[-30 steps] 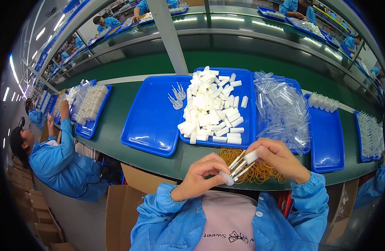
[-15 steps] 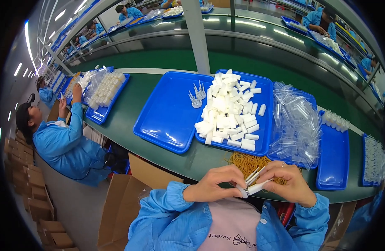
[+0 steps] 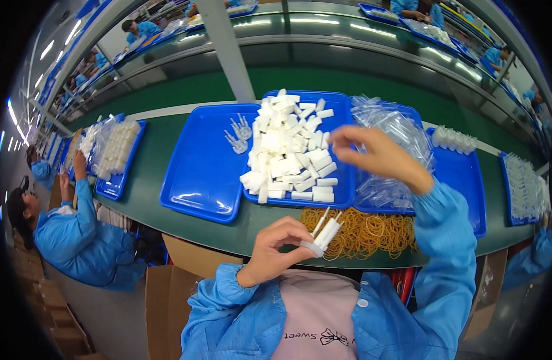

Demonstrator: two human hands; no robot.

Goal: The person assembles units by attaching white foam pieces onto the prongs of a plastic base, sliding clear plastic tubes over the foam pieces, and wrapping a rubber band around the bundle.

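In front of my chest, my left hand (image 3: pixel 279 245) is closed round the base of a white plastic pronged part (image 3: pixel 313 247). Its thin prongs point up and away from me, and a white block (image 3: pixel 328 233) stands among them. My right hand (image 3: pixel 375 155) reaches out over the right edge of a blue tray (image 3: pixel 345 195) heaped with white blocks (image 3: pixel 288 144). Its fingers are spread and appear to hold nothing; whether they touch a block cannot be told. Two similar pronged parts (image 3: pixel 238 135) stand in the flat blue tray (image 3: pixel 198 162) to the left.
Yellow rubber bands (image 3: pixel 372 234) lie along the bench's near edge. Clear plastic sleeves (image 3: pixel 384 186) fill a tray under my right forearm. Another blue tray (image 3: pixel 468 198) holds white parts at its far end. A co-worker (image 3: pixel 78 234) sits at left; a metal post (image 3: pixel 228 54) rises behind the trays.
My right hand has left the pronged part and moved up and away to the block tray. My left hand keeps its hold. The whole view has shifted, so the trays appear further left.
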